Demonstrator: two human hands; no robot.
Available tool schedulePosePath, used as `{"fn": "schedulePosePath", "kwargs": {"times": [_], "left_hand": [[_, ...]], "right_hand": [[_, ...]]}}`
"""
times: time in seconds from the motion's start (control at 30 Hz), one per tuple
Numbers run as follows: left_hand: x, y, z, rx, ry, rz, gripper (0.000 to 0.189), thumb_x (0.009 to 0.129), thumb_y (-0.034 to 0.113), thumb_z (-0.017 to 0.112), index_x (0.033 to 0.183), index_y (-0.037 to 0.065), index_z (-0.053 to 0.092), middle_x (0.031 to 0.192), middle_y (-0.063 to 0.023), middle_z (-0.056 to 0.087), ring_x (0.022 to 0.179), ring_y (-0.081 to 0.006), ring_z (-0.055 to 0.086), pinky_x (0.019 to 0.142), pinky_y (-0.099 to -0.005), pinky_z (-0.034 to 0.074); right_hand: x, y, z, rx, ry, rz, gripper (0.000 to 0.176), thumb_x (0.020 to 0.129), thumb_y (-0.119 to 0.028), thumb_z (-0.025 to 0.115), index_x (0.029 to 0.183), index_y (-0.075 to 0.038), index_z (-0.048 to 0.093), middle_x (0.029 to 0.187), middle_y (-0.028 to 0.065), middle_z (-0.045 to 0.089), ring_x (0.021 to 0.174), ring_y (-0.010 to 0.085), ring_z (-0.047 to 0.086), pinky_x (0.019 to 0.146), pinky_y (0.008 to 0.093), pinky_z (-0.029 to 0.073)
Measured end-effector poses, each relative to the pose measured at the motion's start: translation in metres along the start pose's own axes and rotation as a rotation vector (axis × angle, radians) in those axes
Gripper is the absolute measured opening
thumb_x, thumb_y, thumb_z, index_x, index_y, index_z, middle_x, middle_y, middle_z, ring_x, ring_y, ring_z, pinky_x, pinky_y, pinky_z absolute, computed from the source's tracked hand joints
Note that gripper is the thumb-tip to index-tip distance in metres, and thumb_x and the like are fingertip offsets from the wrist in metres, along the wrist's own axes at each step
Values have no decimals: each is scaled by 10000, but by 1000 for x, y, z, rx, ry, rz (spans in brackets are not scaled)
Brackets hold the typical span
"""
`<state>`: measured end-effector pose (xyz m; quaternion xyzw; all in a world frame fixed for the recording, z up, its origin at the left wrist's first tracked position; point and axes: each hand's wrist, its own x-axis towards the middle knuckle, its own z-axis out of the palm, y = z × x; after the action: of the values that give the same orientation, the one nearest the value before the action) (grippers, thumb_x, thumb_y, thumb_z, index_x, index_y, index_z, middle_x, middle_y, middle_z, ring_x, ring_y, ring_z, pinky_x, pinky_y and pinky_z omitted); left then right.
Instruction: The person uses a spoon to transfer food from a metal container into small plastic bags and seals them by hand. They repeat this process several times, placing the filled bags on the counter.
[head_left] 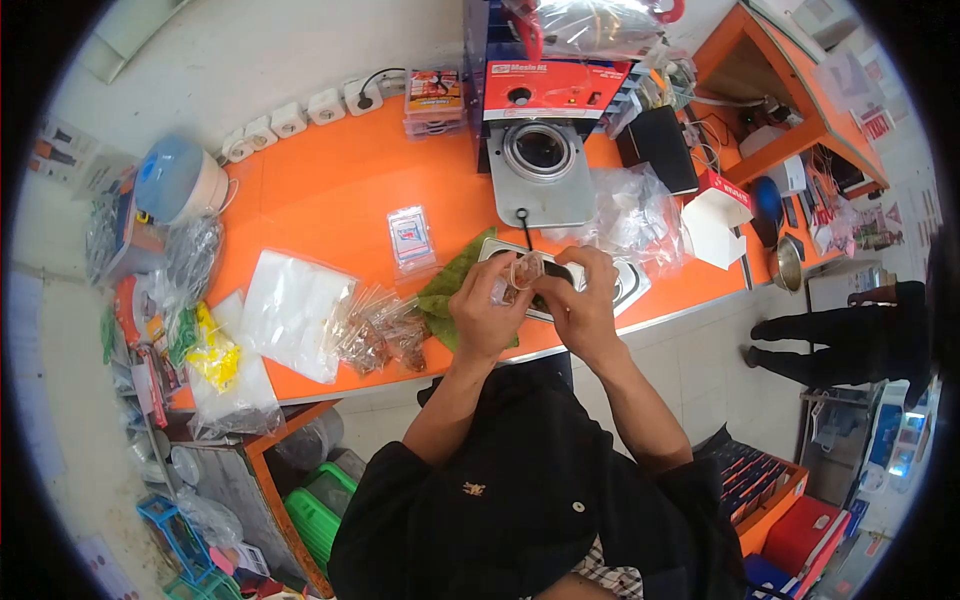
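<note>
Both my hands are raised over the front edge of the orange table, close together around a small clear plastic bag (527, 270). My left hand (490, 305) has its fingers closed on the bag's left side. My right hand (587, 300) pinches at its right side. Beneath them lies a metal tray (632, 285), partly hidden by my hands, on a green leaf (452, 290). Left of the leaf are filled clear bags (375, 335) with brown contents. A sheaf of clear flat bags (292, 310) lies farther left.
A red and blue sealing machine (540, 150) with a metal plate stands behind my hands. A small printed packet (410, 238), crumpled plastic (635, 215) and an open white box (715, 225) are on the table (320, 190). Another person (850, 335) stands at the right.
</note>
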<state>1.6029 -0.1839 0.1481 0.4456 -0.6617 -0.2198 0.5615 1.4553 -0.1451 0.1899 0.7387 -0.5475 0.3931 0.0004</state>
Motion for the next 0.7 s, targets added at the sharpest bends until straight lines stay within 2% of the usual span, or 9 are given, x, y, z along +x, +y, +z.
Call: {"fn": "schedulePosePath", "kwargs": {"times": [0.1, 0.13, 0.2, 0.27, 0.33, 0.47, 0.6, 0.67, 0.7], "left_hand": [[9, 9, -14, -86, -41, -16, 346, 733, 91, 873, 1026, 35, 698, 954, -102, 709, 816, -211, 711, 702, -301, 565], [7, 7, -18, -284, -118, -131, 274, 769, 83, 849, 995, 28, 704, 919, -77, 702, 778, -158, 662, 672, -275, 524], [5, 5, -22, -478, -193, -247, 204, 804, 76, 825, 963, 20, 710, 884, -51, 696, 740, -105, 614, 641, -249, 483], [0, 1, -22, -619, -230, -357, 93, 891, 68, 752, 943, 7, 705, 859, -21, 676, 710, -45, 537, 607, -212, 422], [-2, 0, -24, -637, -258, -410, 95, 907, 84, 740, 940, 2, 703, 856, -20, 674, 710, -46, 541, 615, -215, 428], [-7, -1, -19, -672, -237, -543, 114, 934, 105, 716, 953, -7, 703, 855, -14, 670, 715, -49, 564, 635, -219, 450], [-7, 0, -12, -658, -246, -514, 111, 932, 96, 713, 949, -13, 705, 842, -16, 670, 702, -56, 579, 611, -222, 451], [-7, -4, -19, -562, -321, -325, 100, 928, 76, 702, 938, -24, 709, 847, -28, 689, 698, -63, 599, 596, -234, 468], [-10, -9, -25, -515, -292, -328, 100, 928, 76, 702, 938, -24, 709, 847, -28, 689, 698, -63, 599, 596, -234, 468]], "right_hand": [[-1, 4, -4, 34, 108, 70, 219, 740, 34, 749, 905, -95, 687, 1048, 92, 601, 1019, 287, 553, 875, 397, 401], [-4, 8, -2, 37, 106, 75, 219, 740, 34, 749, 905, -95, 687, 1048, 92, 601, 1019, 287, 553, 875, 397, 401], [-6, 17, 1, 431, 121, 144, 228, 812, 51, 714, 997, -70, 659, 1036, 72, 606, 954, 236, 592, 841, 368, 446], [-8, 7, -3, 551, 124, 251, 257, 842, 63, 690, 1066, -45, 623, 1000, 67, 611, 924, 199, 600, 833, 334, 457], [-7, 2, -8, 676, 67, 372, 421, 894, 72, 652, 1275, -20, 497, 945, 47, 618, 914, 106, 588, 827, 277, 458], [-2, -4, -9, 810, 54, 444, 504, 880, 84, 658, 1331, -28, 463, 914, 50, 617, 887, 106, 596, 784, 269, 471], [-2, -2, -7, 754, -55, 449, 576, 879, 81, 663, 1388, -42, 424, 926, 61, 622, 858, 117, 617, 758, 260, 501], [-3, -1, 5, 728, -91, 395, 628, 874, 77, 675, 1422, -54, 397, 932, 70, 628, 879, 138, 635, 808, 277, 524], [-5, -1, 8, 732, -126, 445, 680, 861, 65, 696, 1450, -55, 378, 955, 83, 633, 906, 147, 637, 836, 287, 524]]}}
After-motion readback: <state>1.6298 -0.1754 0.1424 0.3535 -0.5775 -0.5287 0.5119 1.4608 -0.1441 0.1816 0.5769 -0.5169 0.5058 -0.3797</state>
